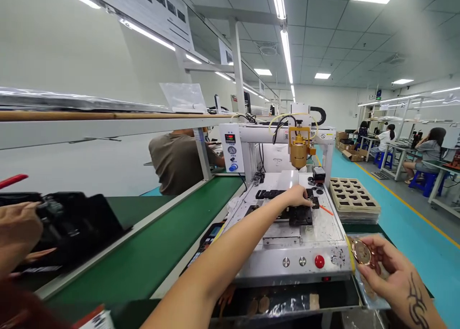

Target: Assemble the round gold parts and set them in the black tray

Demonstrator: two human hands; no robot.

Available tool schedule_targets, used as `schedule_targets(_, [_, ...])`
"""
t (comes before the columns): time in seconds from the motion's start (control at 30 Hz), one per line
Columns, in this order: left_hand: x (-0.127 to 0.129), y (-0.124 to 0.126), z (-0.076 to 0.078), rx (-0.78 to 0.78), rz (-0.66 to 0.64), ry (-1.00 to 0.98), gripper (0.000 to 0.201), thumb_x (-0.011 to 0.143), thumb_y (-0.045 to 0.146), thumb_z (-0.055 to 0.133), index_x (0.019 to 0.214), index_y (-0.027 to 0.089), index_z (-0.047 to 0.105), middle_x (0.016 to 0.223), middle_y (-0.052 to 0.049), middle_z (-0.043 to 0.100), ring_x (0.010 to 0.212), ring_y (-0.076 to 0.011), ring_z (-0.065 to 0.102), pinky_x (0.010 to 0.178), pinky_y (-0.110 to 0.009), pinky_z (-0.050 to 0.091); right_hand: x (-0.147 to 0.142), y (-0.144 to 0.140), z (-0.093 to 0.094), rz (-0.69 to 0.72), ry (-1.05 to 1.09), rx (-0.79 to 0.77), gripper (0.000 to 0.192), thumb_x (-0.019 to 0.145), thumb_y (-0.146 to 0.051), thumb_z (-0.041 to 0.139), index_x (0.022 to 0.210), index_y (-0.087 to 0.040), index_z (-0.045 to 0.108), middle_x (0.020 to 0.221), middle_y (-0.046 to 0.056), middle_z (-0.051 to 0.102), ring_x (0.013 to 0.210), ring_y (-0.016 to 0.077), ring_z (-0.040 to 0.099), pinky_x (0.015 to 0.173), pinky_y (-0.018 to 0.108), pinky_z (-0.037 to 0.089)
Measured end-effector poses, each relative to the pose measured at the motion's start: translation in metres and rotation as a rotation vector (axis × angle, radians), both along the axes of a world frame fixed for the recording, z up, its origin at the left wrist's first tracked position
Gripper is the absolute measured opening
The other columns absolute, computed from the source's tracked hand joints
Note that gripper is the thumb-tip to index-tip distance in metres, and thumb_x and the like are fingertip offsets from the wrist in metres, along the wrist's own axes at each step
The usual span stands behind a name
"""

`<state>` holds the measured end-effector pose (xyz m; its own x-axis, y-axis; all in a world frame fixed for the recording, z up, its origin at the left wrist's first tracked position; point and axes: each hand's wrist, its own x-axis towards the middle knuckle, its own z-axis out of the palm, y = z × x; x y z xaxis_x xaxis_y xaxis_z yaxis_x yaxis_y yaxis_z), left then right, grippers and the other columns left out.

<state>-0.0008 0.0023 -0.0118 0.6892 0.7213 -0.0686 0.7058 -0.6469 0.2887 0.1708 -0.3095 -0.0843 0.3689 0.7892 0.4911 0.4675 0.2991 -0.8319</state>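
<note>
My right hand holds a round, gold-coloured watch case between thumb and fingers, beside the front right corner of a white benchtop machine. Stretched across the machine bed, my left hand has its fingers closed and pointing down at a black fixture. What those fingers hold, if anything, is too small to make out. An orange stick lies just right of that hand. Over the bed hangs a gold-coloured cylindrical head.
A green conveyor belt runs along the left. Stacked cream trays stand right of the machine. Buttons, one a red knob, line its front. At far left is another person's hand by black items; a person sits behind the belt.
</note>
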Motion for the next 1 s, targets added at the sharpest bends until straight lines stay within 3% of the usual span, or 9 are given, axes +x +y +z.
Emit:
schedule_targets(0.17, [0.012, 0.017, 0.009, -0.079, -0.001, 0.1, 0.033, 0.105, 0.038, 0.073, 0.128, 0.016, 0.071, 0.129, -0.009, 0.073, 0.111, -0.028, 0.074, 0.095, -0.047, 0.065, 0.023, 0.01, 0.004, -0.025, 0.021, -0.025, 0.038, 0.081, -0.039, 0.082, 0.116, -0.025, 0.076, 0.094, 0.005, 0.079, 0.073, 0.0214, 0.068, 0.062, 0.031, 0.057])
schedule_targets(0.3, [0.024, 0.013, 0.014, -0.072, 0.006, 0.025, 0.035, 0.105, 0.037, 0.073, 0.133, 0.016, 0.069, 0.134, -0.011, 0.071, 0.113, -0.0285, 0.073, 0.096, -0.048, 0.065, 0.037, 0.047, 0.005, 0.027, 0.023, -0.052, 0.043, 0.082, -0.045, 0.084, 0.118, -0.023, 0.072, 0.094, 0.006, 0.079, 0.076, 0.0234, 0.072, 0.067, 0.034, 0.061])
schedule_targets(0.43, [0.013, -0.001, 0.019, -0.035, -0.014, -0.143, 0.034, 0.104, 0.037, 0.074, 0.131, 0.016, 0.07, 0.133, -0.01, 0.072, 0.112, -0.0285, 0.073, 0.094, -0.047, 0.065, 0.036, 0.09, 0.0, 0.103, -0.096, -0.044, 0.041, 0.09, -0.049, 0.073, 0.119, -0.02, 0.067, 0.094, 0.007, 0.075, 0.076, 0.0225, 0.069, 0.069, 0.035, 0.06])
schedule_targets(0.63, [-0.034, -0.033, 0.04, -0.002, -0.08, -0.489, 0.02, 0.097, 0.028, 0.078, 0.111, 0.015, 0.073, 0.108, -0.007, 0.078, 0.098, -0.0222, 0.075, 0.089, -0.038, 0.063, 0.017, 0.18, 0.018, 0.235, -0.294, -0.113, 0.03, 0.079, -0.036, 0.086, 0.099, -0.02, 0.071, 0.085, 0.001, 0.066, 0.079, 0.0209, 0.063, 0.074, 0.034, 0.055])
schedule_targets(0.77, [-0.077, -0.075, 0.047, -0.012, -0.111, -0.661, 0.023, 0.088, 0.025, 0.077, 0.109, 0.019, 0.07, 0.1, -0.006, 0.08, 0.093, -0.0207, 0.075, 0.086, -0.033, 0.06, 0.011, 0.239, 0.029, 0.348, -0.424, -0.259, 0.021, 0.098, -0.034, 0.08, 0.104, -0.017, 0.071, 0.094, 0.001, 0.071, 0.081, 0.0176, 0.069, 0.076, 0.034, 0.06])
schedule_targets(0.87, [-0.117, -0.112, 0.049, -0.002, -0.1, -0.714, 0.022, 0.086, 0.027, 0.074, 0.107, 0.021, 0.069, 0.1, -0.004, 0.079, 0.091, -0.0201, 0.073, 0.087, -0.035, 0.058, 0.013, 0.258, 0.034, 0.441, -0.508, -0.354, 0.022, 0.105, -0.037, 0.075, 0.109, -0.015, 0.073, 0.102, 0.003, 0.075, 0.085, 0.0182, 0.073, 0.079, 0.036, 0.064])
schedule_targets(1.0, [-0.162, -0.151, 0.047, 0.043, -0.025, -0.733, 0.025, 0.086, 0.029, 0.073, 0.11, 0.022, 0.069, 0.094, -0.002, 0.077, 0.084, -0.0187, 0.068, 0.082, -0.035, 0.057, 0.017, 0.26, 0.041, 0.521, -0.582, -0.392, 0.025, 0.103, -0.038, 0.078, 0.114, -0.016, 0.075, 0.111, 0.006, 0.077, 0.096, 0.0221, 0.075, 0.088, 0.041, 0.064])
